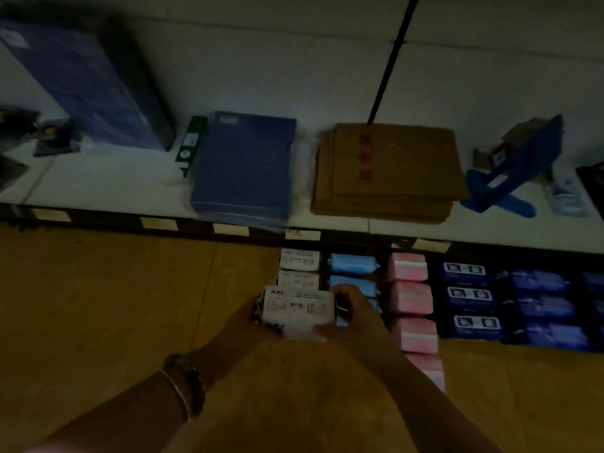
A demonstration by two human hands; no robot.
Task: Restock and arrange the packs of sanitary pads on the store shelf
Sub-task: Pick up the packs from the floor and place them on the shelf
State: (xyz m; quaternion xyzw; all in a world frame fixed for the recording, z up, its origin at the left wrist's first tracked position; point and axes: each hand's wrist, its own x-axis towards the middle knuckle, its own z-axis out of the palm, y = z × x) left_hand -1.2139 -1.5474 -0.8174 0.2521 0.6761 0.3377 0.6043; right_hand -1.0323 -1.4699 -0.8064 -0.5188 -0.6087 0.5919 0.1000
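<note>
A white pad pack (297,305) with printed labels is gripped at both ends, my left hand (243,325) on its left side and my right hand (354,310) on its right. It sits at the near end of a column of two similar white packs (300,260) on the lower wooden shelf (130,305). To the right run columns of light blue packs (353,263), pink packs (410,297), and dark blue packs (467,297). The scene is dim and slightly blurred.
The upper white shelf (98,181) holds blue folders (243,168), a stack of brown envelopes (389,168), a blue tape dispenser (510,178) and a tall blue box (85,83). Price tags (302,234) line its front edge. Bare wooden shelf lies left of the white packs.
</note>
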